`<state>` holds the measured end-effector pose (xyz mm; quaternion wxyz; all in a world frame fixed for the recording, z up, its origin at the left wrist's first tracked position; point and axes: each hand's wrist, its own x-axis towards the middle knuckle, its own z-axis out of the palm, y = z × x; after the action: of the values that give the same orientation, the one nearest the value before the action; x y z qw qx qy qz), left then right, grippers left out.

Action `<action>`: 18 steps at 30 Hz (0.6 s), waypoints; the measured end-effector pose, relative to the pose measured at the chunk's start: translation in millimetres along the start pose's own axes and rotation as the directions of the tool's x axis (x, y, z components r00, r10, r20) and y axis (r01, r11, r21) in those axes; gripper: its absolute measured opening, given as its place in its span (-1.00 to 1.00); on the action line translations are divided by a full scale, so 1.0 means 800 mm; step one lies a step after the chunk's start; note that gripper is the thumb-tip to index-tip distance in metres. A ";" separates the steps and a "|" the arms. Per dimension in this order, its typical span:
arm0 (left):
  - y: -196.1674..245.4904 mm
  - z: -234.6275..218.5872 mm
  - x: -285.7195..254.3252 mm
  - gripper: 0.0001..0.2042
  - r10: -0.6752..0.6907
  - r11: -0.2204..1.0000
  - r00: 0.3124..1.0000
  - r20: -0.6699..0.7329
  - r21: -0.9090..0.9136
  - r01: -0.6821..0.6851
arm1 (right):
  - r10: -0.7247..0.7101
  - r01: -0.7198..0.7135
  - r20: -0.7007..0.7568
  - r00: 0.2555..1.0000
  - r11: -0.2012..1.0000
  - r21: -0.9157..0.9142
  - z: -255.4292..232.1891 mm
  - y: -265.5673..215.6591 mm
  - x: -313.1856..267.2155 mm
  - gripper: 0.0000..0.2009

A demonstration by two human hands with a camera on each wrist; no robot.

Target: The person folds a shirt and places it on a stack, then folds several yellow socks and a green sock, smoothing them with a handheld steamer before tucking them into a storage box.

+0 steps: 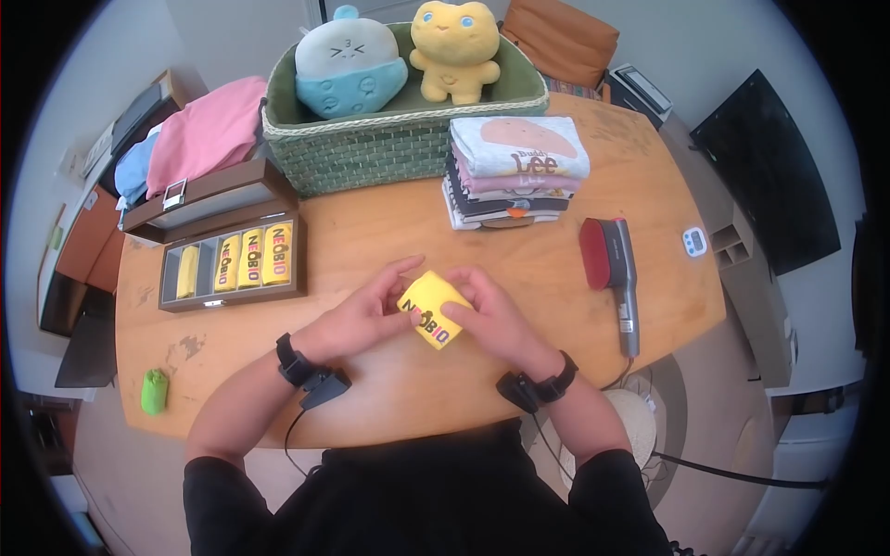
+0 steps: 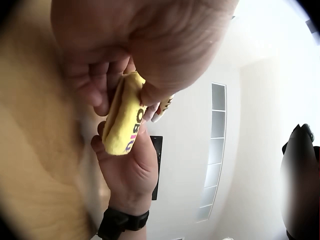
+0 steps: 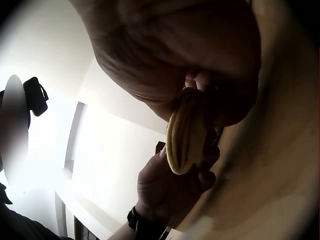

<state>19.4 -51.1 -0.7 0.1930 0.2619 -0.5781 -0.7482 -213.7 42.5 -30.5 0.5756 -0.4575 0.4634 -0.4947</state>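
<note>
Both hands hold one folded bundle of yellow socks (image 1: 434,306) with NEOBIO lettering on its face, above the front middle of the table. The left hand (image 1: 375,306) pinches its left side, thumb on the lettered face and fingers behind. On the other side the right hand (image 1: 496,320) grips it with the thumb across the front. Layered folds show along the edge of the socks (image 3: 182,137) in the right wrist view. Left of the hands, a brown lidded box (image 1: 298,264) stands with its lid up, holding several matching yellow sock bundles (image 1: 250,258) in its compartments.
A green woven basket (image 1: 362,157) with two plush toys stands at the back. Beside it is a stack of folded shirts (image 1: 514,171). A red-and-grey hair brush (image 1: 612,269) and a small timer (image 1: 693,242) lie right; a green bundle (image 1: 155,392) lies front left.
</note>
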 end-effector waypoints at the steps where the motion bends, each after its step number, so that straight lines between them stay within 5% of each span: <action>1: 0.007 0.001 -0.002 -0.45 0.010 0.997 0.999 0.040 0.070 -0.013 | 0.010 -0.007 0.029 1.000 0.995 -0.104 -0.003 0.002 0.001 -0.58; 5: 0.004 -0.013 0.002 -0.35 -0.102 0.988 0.972 0.211 0.137 0.074 | -0.078 0.082 0.030 0.997 0.975 -0.208 -0.003 -0.007 0.007 -0.64; 7: 0.003 -0.011 -0.002 -0.35 -0.095 0.988 0.986 0.137 0.132 0.077 | 0.174 -0.163 -0.020 0.985 0.869 -0.468 0.003 -0.042 0.002 -0.58; 8: 0.003 -0.009 -0.004 -0.35 -0.089 0.989 0.994 0.064 0.127 0.080 | 0.174 -0.161 -0.016 0.985 0.868 -0.470 0.005 -0.038 0.000 -0.58; 10: 0.003 -0.005 -0.009 -0.36 -0.052 0.992 0.998 0.040 0.115 0.047 | -0.181 0.199 0.084 0.980 0.864 -0.463 0.007 -0.023 -0.005 -0.49; 13: 0.004 0.002 -0.015 -0.36 0.020 0.982 1.000 0.004 0.185 -0.021 | -0.320 0.332 0.116 0.940 0.785 -0.523 0.009 -0.014 0.003 -0.39; 18: 0.010 0.006 -0.026 -0.37 0.018 0.952 0.998 -0.064 0.307 0.002 | -0.235 0.285 0.163 0.958 0.729 -0.622 0.016 -0.032 0.005 -0.38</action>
<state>32.7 -37.5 11.6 0.1721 0.3109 -0.6817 -0.6396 -204.4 37.2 -3.3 0.3268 -0.7039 0.5137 -0.3659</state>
